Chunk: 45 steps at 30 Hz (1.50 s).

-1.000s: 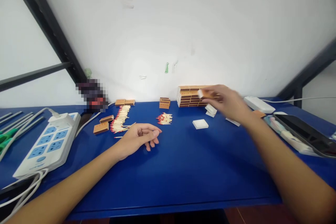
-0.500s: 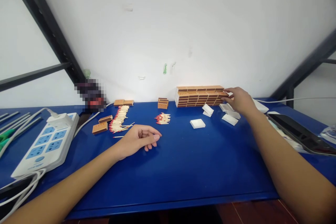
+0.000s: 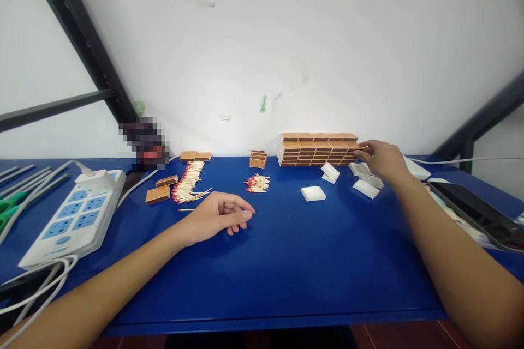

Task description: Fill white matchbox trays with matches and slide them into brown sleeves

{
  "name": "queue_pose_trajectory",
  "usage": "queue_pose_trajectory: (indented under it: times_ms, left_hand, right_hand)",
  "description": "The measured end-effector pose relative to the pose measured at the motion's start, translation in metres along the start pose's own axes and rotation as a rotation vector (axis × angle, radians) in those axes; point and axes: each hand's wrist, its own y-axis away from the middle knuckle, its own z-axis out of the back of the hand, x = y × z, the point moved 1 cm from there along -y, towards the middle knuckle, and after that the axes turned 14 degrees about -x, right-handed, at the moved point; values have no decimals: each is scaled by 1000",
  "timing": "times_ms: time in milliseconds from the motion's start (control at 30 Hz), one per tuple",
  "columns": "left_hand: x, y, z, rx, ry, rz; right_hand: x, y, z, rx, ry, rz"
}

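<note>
Along the wall stands a long stack of orange-brown matchboxes (image 3: 315,151). At its right end my right hand (image 3: 382,158) pinches a matchbox (image 3: 357,147) of the upper front row between thumb and fingers; the fingers cover part of it. My left hand (image 3: 223,215) rests on the blue table with loosely curled fingers, the thumb against the index finger and nothing visible in it. Just beyond it lie a long row of red-tipped matches (image 3: 190,180) and a smaller heap of matches (image 3: 257,183).
White inner trays (image 3: 313,193) lie before the stack, several more (image 3: 366,188) below my right hand. Loose matchboxes (image 3: 158,194) sit at left and a few (image 3: 257,159) at back middle. A power strip (image 3: 77,212) stands left, a phone (image 3: 478,212) right.
My right fingers have closed at the stack's right end, where they were more spread before. My left hand has stayed in place. The whole view has shifted slightly.
</note>
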Motion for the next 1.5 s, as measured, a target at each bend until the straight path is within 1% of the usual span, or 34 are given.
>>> queue_pose_trajectory:
  times_ms: [267,367,433,533,633,667,700,733,767,833,900,967,1033,1133,1233,1333,1433,1500]
  left_hand:
    - [-1,-1,0,-12,-31,12]
    - [-2,0,0,-10,-37,14]
    - [-1,0,1,-6,-31,16]
    - [-1,-1,1,-3,-19,11]
    - [-1,-1,1,-7,-22,12]
    - [-1,-1,1,-10,-26,15]
    - [-1,-1,1,-12,-30,16]
    - [-1,-1,1,-16,-30,17]
    - [-1,-1,1,-19,-29,17]
    - [0,-1,1,-22,-25,16]
    - [1,-2,1,-19,-25,14]
    - [1,-2,2,-15,-35,11]
    - [1,-2,2,-15,-44,6]
    - [2,-2,3,-16,-38,9]
    - [2,-2,3,-13,-32,18]
    - [1,-2,2,-10,-35,13]
    - [-1,-1,1,-15,-34,17]
    - [-1,-2,1,-12,-39,24]
  right_hand:
    - [1,4,-6,59,19,23]
    - [4,7,-4,92,27,38]
    - [5,7,2,98,34,40]
    - [9,7,17,60,84,14]
    - [24,13,34,19,154,-48]
    - [31,17,37,44,153,-65]
    - [40,22,38,111,105,-36]
    - [49,27,37,213,3,59]
    - [58,33,34,288,-72,170]
    - [70,43,27,345,-103,309]
    - [76,48,20,341,-73,365]
    - [79,51,16,315,-94,354]
    - [81,53,15,305,-174,323]
    - [86,58,17,341,-259,314]
    - [87,60,21,382,-237,346]
    - [82,60,24,442,-197,347]
    - [79,60,23,508,-189,322]
    - [81,62,20,520,-185,331]
